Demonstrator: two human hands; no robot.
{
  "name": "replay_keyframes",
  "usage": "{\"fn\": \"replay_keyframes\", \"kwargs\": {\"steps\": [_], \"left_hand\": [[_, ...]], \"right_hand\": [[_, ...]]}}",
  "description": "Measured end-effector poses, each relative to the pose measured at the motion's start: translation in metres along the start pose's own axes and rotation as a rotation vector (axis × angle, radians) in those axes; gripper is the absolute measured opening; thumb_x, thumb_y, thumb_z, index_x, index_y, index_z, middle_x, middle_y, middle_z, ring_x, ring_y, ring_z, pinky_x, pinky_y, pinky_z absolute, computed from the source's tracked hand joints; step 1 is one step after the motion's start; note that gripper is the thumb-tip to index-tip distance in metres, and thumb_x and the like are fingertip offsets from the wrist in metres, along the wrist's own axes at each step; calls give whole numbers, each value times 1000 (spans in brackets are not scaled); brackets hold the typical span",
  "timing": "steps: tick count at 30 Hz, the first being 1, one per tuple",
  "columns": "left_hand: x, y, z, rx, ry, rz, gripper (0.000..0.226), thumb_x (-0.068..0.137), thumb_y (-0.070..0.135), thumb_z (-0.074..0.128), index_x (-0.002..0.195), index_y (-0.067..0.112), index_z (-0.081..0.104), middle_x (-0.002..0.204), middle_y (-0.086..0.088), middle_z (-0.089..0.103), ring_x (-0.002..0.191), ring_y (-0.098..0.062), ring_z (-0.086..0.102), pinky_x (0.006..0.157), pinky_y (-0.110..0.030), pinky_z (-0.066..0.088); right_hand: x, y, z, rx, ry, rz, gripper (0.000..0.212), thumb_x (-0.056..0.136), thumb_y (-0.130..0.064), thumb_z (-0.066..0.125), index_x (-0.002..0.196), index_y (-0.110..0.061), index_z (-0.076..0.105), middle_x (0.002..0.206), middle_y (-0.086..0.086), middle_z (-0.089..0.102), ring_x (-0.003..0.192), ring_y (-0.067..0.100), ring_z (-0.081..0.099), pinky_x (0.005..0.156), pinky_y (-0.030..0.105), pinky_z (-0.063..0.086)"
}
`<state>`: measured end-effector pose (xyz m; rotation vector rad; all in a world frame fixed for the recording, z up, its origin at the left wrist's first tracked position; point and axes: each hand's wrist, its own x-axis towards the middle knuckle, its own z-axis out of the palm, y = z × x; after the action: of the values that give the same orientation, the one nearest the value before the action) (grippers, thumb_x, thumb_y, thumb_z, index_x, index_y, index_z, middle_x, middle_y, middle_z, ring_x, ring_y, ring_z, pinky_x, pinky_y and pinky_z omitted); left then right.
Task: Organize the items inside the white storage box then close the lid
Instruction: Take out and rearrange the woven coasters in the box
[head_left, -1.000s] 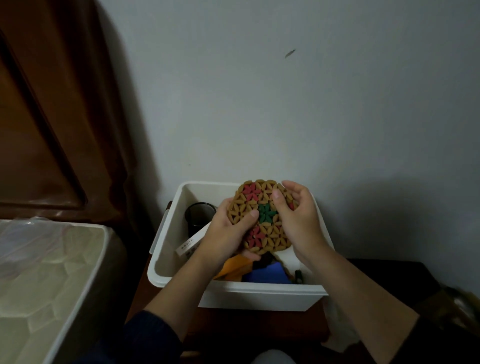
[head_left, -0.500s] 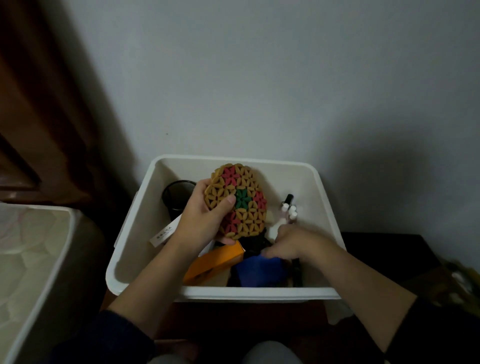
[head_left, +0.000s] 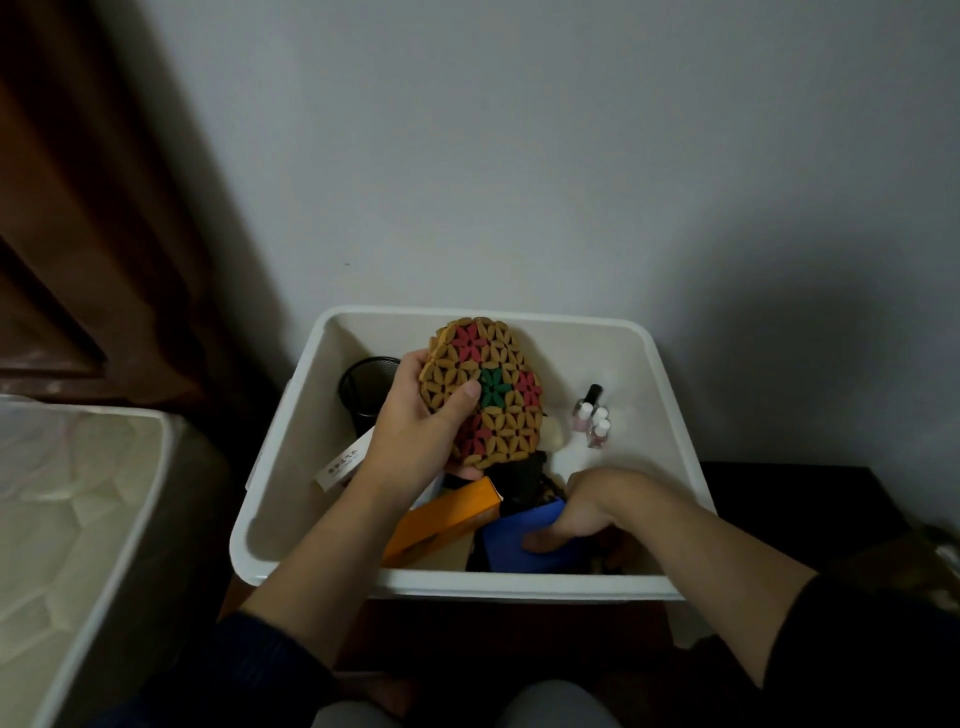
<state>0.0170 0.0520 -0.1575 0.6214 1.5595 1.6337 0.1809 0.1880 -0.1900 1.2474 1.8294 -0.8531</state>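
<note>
Head view: the white plastic storage box (head_left: 670, 410) sits open against the grey wall, and no lid is in sight. The left hand (head_left: 415, 431) holds a round woven mat of tan petal-shaped pieces with red and green flowers (head_left: 485, 397), raised on edge over the middle of the box, thumb across its face and fingers behind it. The right hand (head_left: 576, 514) is down in the near right corner, thumb and fingers pinching a flat blue pouch-like item (head_left: 511, 540); what exactly it is cannot be told in the dim light.

Just left of the blue item a long orange carton (head_left: 441, 519) lies slanted. A black mesh pen cup (head_left: 363, 389) stands near the far left wall, with a white labelled strip (head_left: 343, 462) leaning beside it. A few small nail-polish bottles with white and black caps (head_left: 592, 415) stand together on the right.

The step in hand looks like clearing a flat spot for the mat. To do it well, draw the blue item toward the near wall and stand it flat against the side, keeping the wrist low so it does not sweep the bottles over. Keep the mat held high and out of the way until the floor of the box shows, then lay it flat or slide it upright along a wall.
</note>
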Motion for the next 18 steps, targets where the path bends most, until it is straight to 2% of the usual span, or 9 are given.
{"fn": "replay_keyframes", "kwargs": {"steps": [4,6,9,13,16,18], "left_hand": [[-6,5,-1,-59,58,26,39,102,24,70,136,27,51,130,-1,67,102,-23,78,51,-42,63],[-11,9,-4,-75,101,57,38,102,25,70,134,29,51,131,-3,67,104,-28,77,52,-43,63],[-22,18,-16,-93,146,129,39,101,26,71,135,33,52,133,-2,68,112,-30,74,59,-52,64],[-45,29,-43,-151,264,217,44,99,33,73,137,38,53,130,8,70,115,-20,73,67,-53,65],[-63,25,-59,-77,352,268,47,99,36,72,140,38,50,128,14,68,116,-12,71,72,-52,67],[-71,18,-62,-33,392,281,44,99,35,71,138,40,51,130,13,66,121,-12,68,83,-48,66]], "right_hand": [[-2,-1,-1,182,18,-19,91,80,-40,91,149,-8,42,138,19,60,108,33,71,92,50,63],[-6,-2,0,197,29,-44,99,77,-44,93,151,-8,38,145,19,55,115,35,68,93,51,63],[-8,-6,4,170,3,-51,112,71,-53,94,156,-7,36,153,18,48,123,36,62,99,50,59],[-6,-6,5,207,-29,-19,103,80,-49,89,157,-6,37,153,17,49,128,33,60,106,47,55],[-9,-3,5,268,-71,1,98,85,-50,85,157,-6,36,154,16,49,128,31,59,106,44,54],[-13,-2,6,328,-96,0,93,85,-47,86,154,-4,40,152,18,51,130,33,58,108,46,52]]}}
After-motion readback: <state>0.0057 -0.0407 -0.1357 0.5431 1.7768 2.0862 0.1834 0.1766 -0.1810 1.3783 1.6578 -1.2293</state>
